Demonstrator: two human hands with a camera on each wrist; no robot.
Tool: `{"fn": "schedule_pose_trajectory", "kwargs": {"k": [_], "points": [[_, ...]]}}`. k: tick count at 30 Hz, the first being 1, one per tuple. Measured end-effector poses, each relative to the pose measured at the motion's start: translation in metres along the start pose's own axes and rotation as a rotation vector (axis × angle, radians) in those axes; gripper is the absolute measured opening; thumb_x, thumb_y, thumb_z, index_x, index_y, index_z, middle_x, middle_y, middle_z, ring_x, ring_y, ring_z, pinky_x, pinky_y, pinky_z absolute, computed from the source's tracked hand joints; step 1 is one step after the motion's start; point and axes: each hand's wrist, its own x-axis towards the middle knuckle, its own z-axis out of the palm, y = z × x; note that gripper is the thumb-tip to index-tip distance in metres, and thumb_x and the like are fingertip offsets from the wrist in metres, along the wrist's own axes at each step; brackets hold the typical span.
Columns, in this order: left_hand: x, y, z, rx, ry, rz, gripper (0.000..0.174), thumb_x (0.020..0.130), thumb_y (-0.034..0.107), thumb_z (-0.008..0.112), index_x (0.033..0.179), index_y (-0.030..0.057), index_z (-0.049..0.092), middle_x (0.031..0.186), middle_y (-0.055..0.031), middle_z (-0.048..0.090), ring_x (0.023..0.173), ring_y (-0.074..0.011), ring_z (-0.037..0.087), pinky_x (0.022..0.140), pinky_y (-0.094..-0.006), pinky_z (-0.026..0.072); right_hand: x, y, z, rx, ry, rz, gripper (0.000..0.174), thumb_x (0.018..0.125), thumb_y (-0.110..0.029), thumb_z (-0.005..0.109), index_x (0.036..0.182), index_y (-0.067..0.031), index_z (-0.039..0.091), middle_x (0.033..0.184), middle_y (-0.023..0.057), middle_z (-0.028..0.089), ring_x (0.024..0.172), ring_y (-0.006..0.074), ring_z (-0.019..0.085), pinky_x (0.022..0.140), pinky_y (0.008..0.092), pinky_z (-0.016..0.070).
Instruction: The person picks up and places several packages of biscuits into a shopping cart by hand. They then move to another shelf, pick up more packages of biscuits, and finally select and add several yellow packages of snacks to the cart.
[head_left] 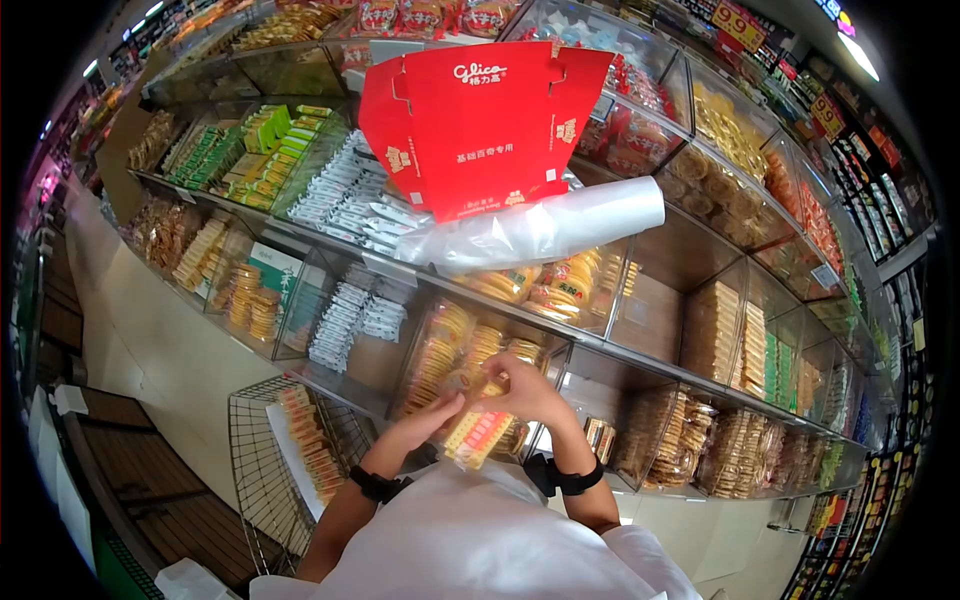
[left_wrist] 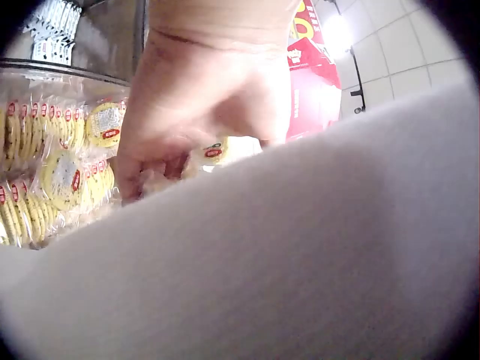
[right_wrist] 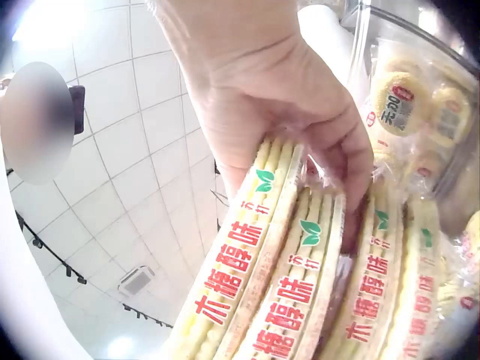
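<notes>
Several clear-wrapped packs of oblong crackers [right_wrist: 232,255] with red lettering and green leaves hang from my right hand [head_left: 532,393]. In the right wrist view that hand [right_wrist: 277,97] grips the packs by their upper ends. The cracker packs [head_left: 475,437] show below both hands in the head view. My left hand [head_left: 425,420] meets the right one over them. The left wrist view has the left hand [left_wrist: 210,90] with curled fingers [left_wrist: 154,169] at clear wrapping, a biscuit packet [left_wrist: 214,152] showing between fingers and thumb. My white clothing hides the lower part of that view.
A wire shopping cart [head_left: 255,450] with packed biscuits [head_left: 312,440] stands at the left. Ahead, tiered clear bins hold wrapped round biscuits [head_left: 440,345] and white sachets [head_left: 340,320]. A roll of plastic bags [head_left: 560,220] and a red carton [head_left: 480,120] sit above.
</notes>
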Motion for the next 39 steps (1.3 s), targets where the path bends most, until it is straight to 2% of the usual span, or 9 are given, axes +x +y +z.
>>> {"fn": "schedule_pose_trajectory", "kwargs": {"k": [9,12,15,18,21,24,28,31,39], "points": [[-0.006,-0.003,-0.002,-0.021,-0.16,0.09,0.061,0.086,0.03,0.049,0.133,0.0036,0.021,0.129,-0.0055,0.032,0.118,-0.0138,0.031,0.097,-0.0275,0.026,0.007,-0.014,0.009,-0.033,-0.005,0.118,0.063,0.058,-0.035,0.076,0.099,0.0038,0.048,0.093,0.0195,0.053,0.088,0.0308,0.054,0.075,0.0374,0.0434],[-0.002,0.004,0.003,-0.107,-0.11,0.091,0.06,0.085,0.028,0.051,0.132,0.0043,0.022,0.127,-0.0052,0.035,0.116,-0.0137,0.034,0.095,-0.0275,0.0293,0.008,-0.012,0.019,-0.167,0.197,0.044,0.07,0.061,-0.037,0.074,0.107,0.0058,0.044,0.103,0.0237,0.049,0.101,0.0353,0.046,0.087,0.0418,0.0366],[-0.003,0.009,0.006,-0.151,-0.008,0.159,0.06,0.084,0.027,0.051,0.132,0.0054,0.021,0.125,-0.0064,0.037,0.114,-0.0142,0.038,0.093,-0.0281,0.0327,0.009,-0.001,0.02,-0.387,0.433,-0.047,0.082,0.065,-0.036,0.07,0.122,0.0084,0.031,0.122,0.0281,0.034,0.111,0.0371,0.038,0.093,0.0383,0.0321],[-0.003,0.01,0.008,-0.178,0.098,0.263,0.061,0.083,0.026,0.052,0.131,0.0048,0.021,0.123,-0.0092,0.039,0.111,-0.0158,0.041,0.093,-0.0299,0.0346,0.011,0.016,0.017,-0.049,0.306,0.088,0.088,0.07,-0.038,0.066,0.127,0.0098,0.019,0.127,0.0284,0.03,0.118,0.0359,0.031,0.1,0.038,0.0233],[-0.003,0.013,0.011,-0.146,0.128,0.296,0.061,0.083,0.027,0.053,0.129,0.0032,0.02,0.123,-0.0112,0.037,0.113,-0.018,0.039,0.093,-0.0304,0.0341,0.005,0.01,0.015,0.342,0.025,0.198,0.086,0.075,-0.041,0.062,0.129,0.0084,0.016,0.128,0.0244,0.032,0.119,0.0296,0.033,0.1,0.0357,0.0247],[-0.004,0.019,0.022,0.089,0.183,0.275,0.062,0.084,0.029,0.052,0.127,0.0018,0.016,0.122,-0.0136,0.034,0.115,-0.02,0.035,0.093,-0.0301,0.0333,0.002,0.016,0.032,0.655,-0.071,0.306,0.08,0.079,-0.039,0.059,0.129,0.0069,0.017,0.125,0.0204,0.037,0.115,0.0245,0.038,0.097,0.0343,0.0297],[0.006,0.011,0.026,0.197,0.211,0.376,0.063,0.086,0.033,0.049,0.127,0.0013,0.015,0.123,-0.0156,0.031,0.115,-0.0214,0.033,0.093,-0.0305,0.032,0.004,0.007,0.043,0.926,0.114,0.409,0.07,0.079,-0.035,0.06,0.126,0.0043,0.025,0.111,0.0171,0.048,0.099,0.0199,0.051,0.078,0.0297,0.0456],[0.014,0.002,0.02,0.177,0.219,0.373,0.062,0.086,0.033,0.048,0.128,0.0013,0.016,0.124,-0.0158,0.031,0.116,-0.0221,0.033,0.093,-0.031,0.0312,0.004,-0.01,0.043,0.978,0.193,0.492,0.066,0.08,-0.032,0.06,0.126,0.0018,0.027,0.11,0.0144,0.05,0.094,0.0179,0.053,0.076,0.0292,0.0464],[0.012,0.012,0.028,0.051,0.314,0.357,0.06,0.086,0.029,0.045,0.131,0.0032,0.015,0.126,-0.0142,0.031,0.116,-0.0217,0.034,0.094,-0.031,0.0308,0.018,0.009,0.053,1.109,0.134,0.381,0.071,0.082,-0.027,0.058,0.134,-0.0036,0.016,0.113,0.0125,0.049,0.095,0.0157,0.052,0.078,0.0274,0.0444]]}}
